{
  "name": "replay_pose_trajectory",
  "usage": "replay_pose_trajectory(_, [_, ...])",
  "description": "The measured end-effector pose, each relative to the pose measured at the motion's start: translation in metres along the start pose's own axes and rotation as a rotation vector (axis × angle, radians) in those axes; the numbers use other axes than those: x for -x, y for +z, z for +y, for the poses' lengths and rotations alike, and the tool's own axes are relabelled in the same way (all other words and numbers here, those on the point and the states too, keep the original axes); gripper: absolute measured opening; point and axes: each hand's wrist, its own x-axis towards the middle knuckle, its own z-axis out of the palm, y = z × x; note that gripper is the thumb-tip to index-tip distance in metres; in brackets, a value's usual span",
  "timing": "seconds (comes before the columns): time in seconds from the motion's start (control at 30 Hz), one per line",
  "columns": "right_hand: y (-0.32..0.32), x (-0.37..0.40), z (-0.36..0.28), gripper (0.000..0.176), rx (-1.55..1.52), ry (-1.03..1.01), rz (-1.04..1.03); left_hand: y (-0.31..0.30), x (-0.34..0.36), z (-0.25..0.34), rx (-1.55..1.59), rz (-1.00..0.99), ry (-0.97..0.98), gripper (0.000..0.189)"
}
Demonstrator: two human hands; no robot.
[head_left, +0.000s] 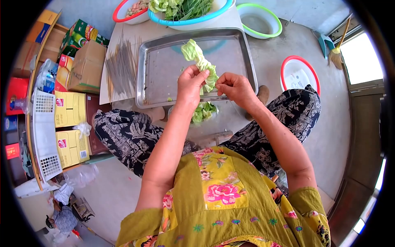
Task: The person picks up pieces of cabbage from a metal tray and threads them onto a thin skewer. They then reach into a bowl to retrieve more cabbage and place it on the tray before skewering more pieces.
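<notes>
Over the near half of a metal tray (193, 33), my left hand (190, 86) is closed around a crumpled, pale green lettuce leaf (196, 54). The leaf is bunched lengthwise; one end sticks up past my fingers and the other hangs toward my right hand (238, 88). That hand is closed in a pinch beside the leaf's lower right edge; what its fingertips hold is too small to make out. A bundle of thin skewers (121, 64) lies on the table left of the tray. Below the tray's near edge, leafy scraps (203, 112) sit between my knees.
A blue-rimmed basin (190, 22) of greens and a red-rimmed basin (119, 18) stand behind the tray. On the floor at right are a green-rimmed basin (273, 31) and another red-rimmed basin (313, 76). Cardboard boxes (87, 66) and shelves line the left.
</notes>
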Motion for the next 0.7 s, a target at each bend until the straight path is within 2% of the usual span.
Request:
replay_pose_trajectory(0.17, [0.0, -0.001, 0.0, 0.007, -0.023, 0.03, -0.019, -0.002, -0.001, -0.003, -0.05, -0.03, 0.042, 0.016])
replay_pose_trajectory(0.2, [0.0, -0.002, 0.0, 0.007, -0.022, 0.028, -0.012, 0.006, 0.004, 0.004, -0.039, 0.017, 0.059, 0.017])
replay_pose_trajectory(0.27, [-0.003, -0.003, 0.0, 0.008, -0.165, 0.059, -0.013, 0.011, 0.012, 0.009, -0.033, 0.036, 0.082, 0.019])
replay_pose_trajectory(0.33, [-0.007, -0.006, 0.003, 0.008, -0.234, 0.029, 0.055, 0.001, 0.018, 0.007, -0.152, 0.008, 0.01, 0.022])
replay_pose_trajectory(0.4, [-0.011, -0.007, 0.002, 0.008, -0.349, 0.001, 0.114, -0.004, 0.031, 0.005, -0.264, -0.098, -0.148, 0.018])
replay_pose_trajectory(0.5, [-0.014, -0.009, -0.001, 0.007, -0.463, -0.026, 0.149, 0.007, 0.05, -0.006, -0.398, -0.231, -0.193, 0.013])
replay_pose_trajectory(0.63, [-0.014, -0.009, -0.007, 0.006, -0.465, -0.037, 0.204, 0.022, 0.063, -0.013, -0.354, -0.277, -0.204, 0.01])
replay_pose_trajectory(0.7, [-0.015, -0.008, -0.011, 0.006, -0.465, -0.056, 0.208, 0.025, 0.064, -0.012, -0.314, -0.226, -0.203, 0.01])
